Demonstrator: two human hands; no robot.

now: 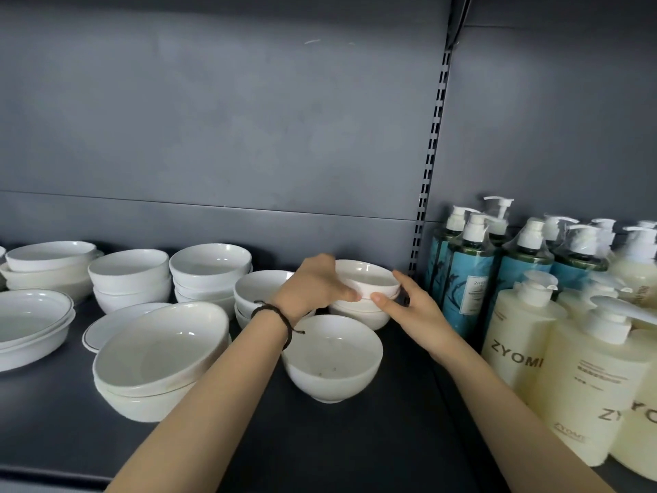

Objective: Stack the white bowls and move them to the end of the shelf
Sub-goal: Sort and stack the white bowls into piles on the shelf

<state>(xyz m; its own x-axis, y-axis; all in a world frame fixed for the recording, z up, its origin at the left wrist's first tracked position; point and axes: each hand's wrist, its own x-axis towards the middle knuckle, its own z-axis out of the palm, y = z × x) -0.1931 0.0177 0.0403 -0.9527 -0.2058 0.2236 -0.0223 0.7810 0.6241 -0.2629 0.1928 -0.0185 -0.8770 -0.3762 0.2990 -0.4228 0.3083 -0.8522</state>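
Observation:
A short stack of white bowls [366,300] stands at the back right of the dark shelf [355,439], near the slotted upright. My left hand [313,286] grips the left rim of the top bowl [369,277]. My right hand [409,304] touches the stack's right side, thumb on the front of the top bowl. A single white bowl [332,357] sits in front of the stack, under my left wrist. Another stack of bowls [261,291] is partly hidden behind my left hand.
More white bowl stacks [209,272] [129,279], wide shallow bowls [160,354], a plate [106,327] and oval dishes [32,322] fill the left. Blue pump bottles [465,275] and cream ZYOMI bottles [583,378] crowd the right.

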